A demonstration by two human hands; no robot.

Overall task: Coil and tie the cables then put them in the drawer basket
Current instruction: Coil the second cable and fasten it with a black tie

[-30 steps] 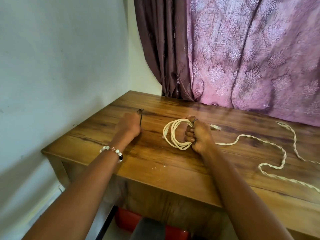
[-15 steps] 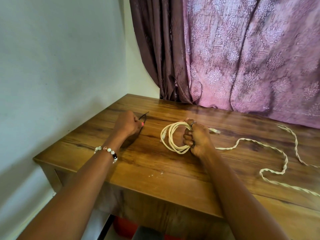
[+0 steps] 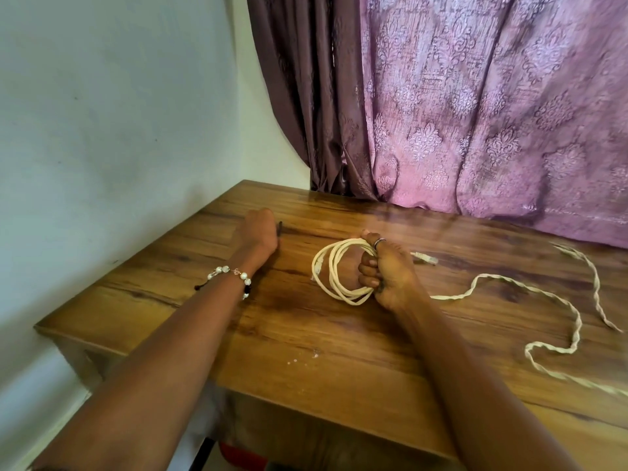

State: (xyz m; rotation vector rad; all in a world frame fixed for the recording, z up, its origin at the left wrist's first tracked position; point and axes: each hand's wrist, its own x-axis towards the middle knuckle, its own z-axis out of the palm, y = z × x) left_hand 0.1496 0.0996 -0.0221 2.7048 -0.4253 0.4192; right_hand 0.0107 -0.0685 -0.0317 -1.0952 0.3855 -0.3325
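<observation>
So far you have one cream network cable (image 3: 334, 268) wound into a coil, standing on the middle of the bench (image 3: 339, 362) in your right hand (image 3: 387, 270), whose fingers (image 3: 368, 265) are curled tight round the bunched loops. Its plug end (image 3: 426, 259) pokes out just right of your fist. By the look of it the coil is not tied yet. Your left hand (image 3: 260, 232) rests further left on the bench, fingers folded round a thin dark strip (image 3: 280, 229), probably the tie you need. A second, twisted cream cable (image 3: 557, 321) lies loose across the right side, uncoiled. So tying this coil, winding and tying that one, and putting both away are left. No drawer basket shows; only a bit of something red (image 3: 243, 457) under the bench.
</observation>
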